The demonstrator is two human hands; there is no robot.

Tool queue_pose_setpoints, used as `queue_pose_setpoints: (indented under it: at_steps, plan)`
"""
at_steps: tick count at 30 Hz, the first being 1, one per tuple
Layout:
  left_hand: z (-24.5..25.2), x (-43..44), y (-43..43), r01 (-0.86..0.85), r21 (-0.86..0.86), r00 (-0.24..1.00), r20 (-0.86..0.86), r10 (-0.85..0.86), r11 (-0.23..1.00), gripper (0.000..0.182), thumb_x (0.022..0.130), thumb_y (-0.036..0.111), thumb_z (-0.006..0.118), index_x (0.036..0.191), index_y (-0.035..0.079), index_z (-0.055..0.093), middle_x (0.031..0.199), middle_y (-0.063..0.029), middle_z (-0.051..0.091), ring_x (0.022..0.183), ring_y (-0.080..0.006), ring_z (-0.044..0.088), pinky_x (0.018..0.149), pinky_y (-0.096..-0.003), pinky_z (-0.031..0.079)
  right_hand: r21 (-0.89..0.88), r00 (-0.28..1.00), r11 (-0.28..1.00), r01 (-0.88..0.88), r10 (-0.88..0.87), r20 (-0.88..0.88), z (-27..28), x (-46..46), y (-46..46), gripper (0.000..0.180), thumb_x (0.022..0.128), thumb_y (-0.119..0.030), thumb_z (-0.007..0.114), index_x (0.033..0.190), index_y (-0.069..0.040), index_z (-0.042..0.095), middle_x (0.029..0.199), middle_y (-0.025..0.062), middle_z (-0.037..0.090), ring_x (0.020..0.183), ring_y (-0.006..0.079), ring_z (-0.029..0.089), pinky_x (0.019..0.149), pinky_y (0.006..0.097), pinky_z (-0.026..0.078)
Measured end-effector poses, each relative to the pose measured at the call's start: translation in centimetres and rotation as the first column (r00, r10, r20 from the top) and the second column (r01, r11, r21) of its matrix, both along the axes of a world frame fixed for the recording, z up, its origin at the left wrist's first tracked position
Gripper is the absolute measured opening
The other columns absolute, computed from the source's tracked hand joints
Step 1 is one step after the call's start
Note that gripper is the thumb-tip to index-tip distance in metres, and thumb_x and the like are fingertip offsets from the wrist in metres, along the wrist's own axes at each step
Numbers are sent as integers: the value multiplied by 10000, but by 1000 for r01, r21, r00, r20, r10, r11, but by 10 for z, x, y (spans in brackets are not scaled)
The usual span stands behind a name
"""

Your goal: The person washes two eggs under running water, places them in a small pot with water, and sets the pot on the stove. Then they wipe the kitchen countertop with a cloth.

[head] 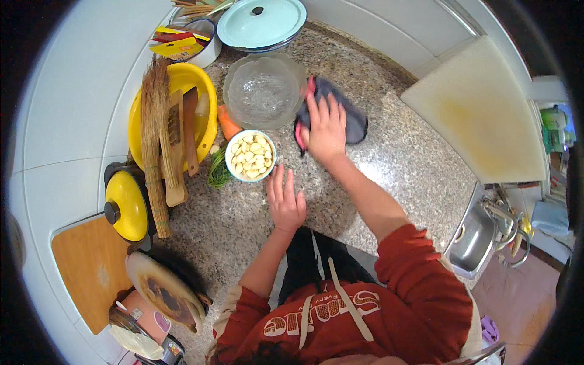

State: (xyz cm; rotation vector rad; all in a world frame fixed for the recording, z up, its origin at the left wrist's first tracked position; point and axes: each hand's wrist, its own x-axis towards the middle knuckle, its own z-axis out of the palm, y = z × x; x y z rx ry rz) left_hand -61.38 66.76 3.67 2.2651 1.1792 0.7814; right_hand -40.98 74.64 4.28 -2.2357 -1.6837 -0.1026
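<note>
My right hand (327, 130) lies flat with its fingers spread on top of a dark grey cloth with pink edging (357, 119). The cloth is bunched on the speckled stone countertop (388, 159). My left hand (286, 200) rests palm down on the counter, holding nothing. Its fingertips are beside a small bowl (231, 173) of peeled garlic cloves (248, 154); whether they touch it I cannot tell. Behind that bowl is a clear glass bowl with a wavy rim (264, 91). A carrot (228, 122) and a green bundle of vegetables (220, 169) lie to its left.
On the left, a yellow basin (207, 98) bears a straw brush (153, 137) and a wooden spatula (190, 137). A yellow-lidded pot (130, 205) stands nearer. A light-blue lidded pan (262, 23) is at the back. Right are a white cutting board (474, 114) and a steel sink (474, 237).
</note>
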Motion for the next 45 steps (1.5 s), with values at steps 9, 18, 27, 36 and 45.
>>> queue_pose_setpoints:
  at_steps: [9, 18, 27, 36, 45]
  plan:
    - [11, -14, -4, 154, -63, 987, -32, -156, 986, 507, 922, 156, 585, 1418, 59, 544, 1507, -178, 430, 1411, -383, 393, 1199, -604, 215, -417, 934, 836, -357, 313, -173, 48, 5, -246, 938, 609, -357, 816, 1483, -238, 496, 1481, 108, 499, 1455, 375, 366, 1195, 564, 274]
    - [21, 3, -56, 255, -83, 964, -48, -260, 963, 493, 899, 120, 575, 1389, 70, 573, 1493, -162, 452, 1433, -372, 371, 1208, -630, 143, -21, 995, 998, -56, 54, -79, 16, 50, -99, 851, 773, -354, 750, 1543, -261, 399, 1497, 118, 471, 1465, 372, 326, 1196, 563, 246]
    - [13, 85, -103, 295, -11, 946, -136, -294, 955, 450, 952, 154, 536, 1394, 77, 571, 1492, -158, 464, 1427, -372, 386, 1208, -632, 146, 22, 999, 1000, 16, -14, -52, 3, 203, -156, 806, 744, -324, 750, 1496, -316, 459, 1481, 78, 516, 1427, 335, 401, 1174, 547, 301]
    - [8, 128, -125, 319, -27, 938, -134, -319, 947, 444, 984, 165, 522, 1416, 68, 551, 1499, -170, 449, 1428, -387, 383, 1191, -656, 161, -112, 830, 822, 558, -556, 52, 8, 339, -423, 716, 774, -189, 686, 1463, -170, 493, 1421, 188, 542, 1387, 387, 435, 1188, 489, 318]
    - [24, 133, -115, 384, -58, 916, -99, -388, 921, 438, 997, 138, 509, 1428, 58, 532, 1490, -184, 451, 1414, -390, 395, 1186, -650, 175, -30, 852, 855, 518, -519, -68, 6, 141, -350, 820, 673, -308, 754, 1455, -216, 522, 1405, 136, 519, 1418, 416, 366, 1140, 620, 272]
